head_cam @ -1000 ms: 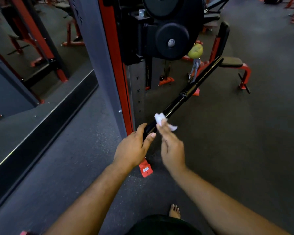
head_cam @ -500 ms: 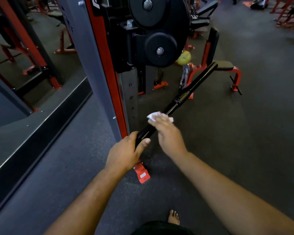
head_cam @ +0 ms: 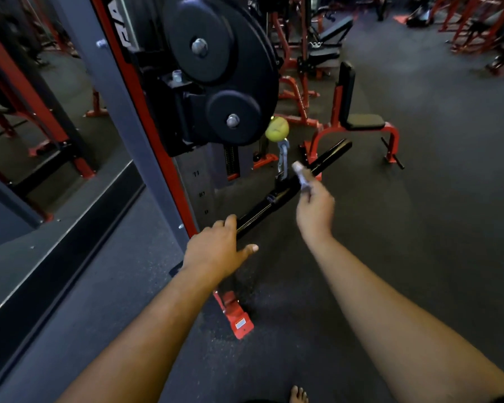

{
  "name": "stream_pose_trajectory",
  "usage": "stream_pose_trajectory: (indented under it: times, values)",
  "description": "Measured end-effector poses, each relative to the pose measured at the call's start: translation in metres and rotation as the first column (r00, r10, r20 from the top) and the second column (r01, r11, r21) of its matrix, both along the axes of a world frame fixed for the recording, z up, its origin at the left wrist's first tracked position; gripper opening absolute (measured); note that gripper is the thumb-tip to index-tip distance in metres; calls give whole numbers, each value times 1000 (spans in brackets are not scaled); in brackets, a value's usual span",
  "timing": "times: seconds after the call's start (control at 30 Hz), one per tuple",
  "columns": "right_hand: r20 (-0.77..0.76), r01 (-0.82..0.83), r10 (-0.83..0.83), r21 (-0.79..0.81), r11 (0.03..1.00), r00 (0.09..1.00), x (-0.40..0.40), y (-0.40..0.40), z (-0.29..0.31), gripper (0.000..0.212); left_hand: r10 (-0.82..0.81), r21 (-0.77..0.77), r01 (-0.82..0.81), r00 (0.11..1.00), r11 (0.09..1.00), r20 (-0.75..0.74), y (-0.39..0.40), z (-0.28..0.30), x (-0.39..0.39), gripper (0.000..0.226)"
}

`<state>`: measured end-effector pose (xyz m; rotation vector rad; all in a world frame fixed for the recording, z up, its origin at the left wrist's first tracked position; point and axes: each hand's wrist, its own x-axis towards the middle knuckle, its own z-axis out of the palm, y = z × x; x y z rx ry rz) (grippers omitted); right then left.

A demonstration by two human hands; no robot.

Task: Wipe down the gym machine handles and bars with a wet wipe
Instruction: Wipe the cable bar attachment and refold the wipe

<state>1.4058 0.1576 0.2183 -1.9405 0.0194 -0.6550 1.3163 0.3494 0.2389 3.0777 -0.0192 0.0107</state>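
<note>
While the near end of the black bar (head_cam: pixel 291 186) is gripped by the left hand (head_cam: pixel 216 251), with its fingers (head_cam: pixel 230 225) curled over the top and the thumb stretched out beneath, the wet wipe (head_cam: pixel 301 175) is pinched in the fingertips of the right hand (head_cam: pixel 314 209) and pressed against the bar just beyond its middle collar. That hand is blurred, so the exact lie of its fingers cannot be told beyond the pinch on the wipe. The bar is held slanting, its far end raised toward a red bench (head_cam: pixel 358 126) and its near end low beside the red-edged upright (head_cam: pixel 146 117) of the machine. Just above the bar's middle, a metal clip (head_cam: pixel 282 158) is seen under a yellow-green ball (head_cam: pixel 277 128), with black weight plates (head_cam: pixel 216 53) mounted higher on the machine. Below the bar's near end a red foot (head_cam: pixel 236 318) of the frame is seen on the dark floor (head_cam: pixel 419 228). Left of the bar, past the upright, a mirror (head_cam: pixel 41 112) is seen. Bare toes (head_cam: pixel 298 395) are seen at the bottom edge, well below the bar.
</note>
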Motion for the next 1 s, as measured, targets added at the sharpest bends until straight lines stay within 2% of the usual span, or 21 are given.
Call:
stream_pose_trajectory:
  times: [0.07,0.2,0.3,0.33,0.37,0.43,0.5,0.53,0.57,0.63,0.7,0.77,0.83,0.9,1.0]
  values:
    - [17,-72,72,-35,997,997,-8,22,-17,46,-7,2,7,1000,1000,13,-12,2,17,79]
    - [66,-199,196,46,979,978,-34,35,-41,52,6,76,-9,999,997,42,-26,0,43,71]
    - [154,-461,452,26,887,879,-49,23,-40,50,1,83,-6,998,997,67,-27,1,55,61]
    - [180,-483,467,54,874,866,-45,12,-40,51,-4,76,-2,997,997,74,-28,2,59,61]
    - [197,-442,419,91,893,886,-35,-3,-37,53,-7,71,1,997,997,83,-30,1,62,63]
    - [189,-244,213,155,957,959,0,-38,-35,51,-6,70,-1,995,998,104,-35,0,67,68]
    - [185,-87,62,127,988,981,35,-65,-28,48,-6,79,-2,994,997,105,-42,-2,74,71]
    - [212,-97,82,63,993,974,46,-69,-22,50,-10,85,1,994,996,107,-46,-4,77,72]
    - [240,-177,182,-40,983,954,55,-67,-20,53,-12,92,2,994,996,111,-50,-5,79,73]
    - [223,-309,395,-341,888,891,65,-63,-25,53,-10,102,-2,993,995,119,-58,-6,86,73]
    - [172,-277,453,-590,759,875,74,-69,-38,50,-4,106,-9,993,994,119,-60,-6,91,68]
    - [161,-231,467,-704,672,869,89,-86,-38,50,0,111,-13,993,994,120,-56,-6,94,64]
    - [162,-186,439,-739,647,884,107,-108,-33,48,-8,133,-8,992,991,124,-52,-5,95,63]
    - [151,-108,308,-723,682,939,130,-137,-32,49,-12,163,-9,992,987,128,-51,-3,96,63]
    - [11,-23,35,-552,833,999,156,-172,-36,56,-20,185,-4,992,983,126,-49,0,97,64]
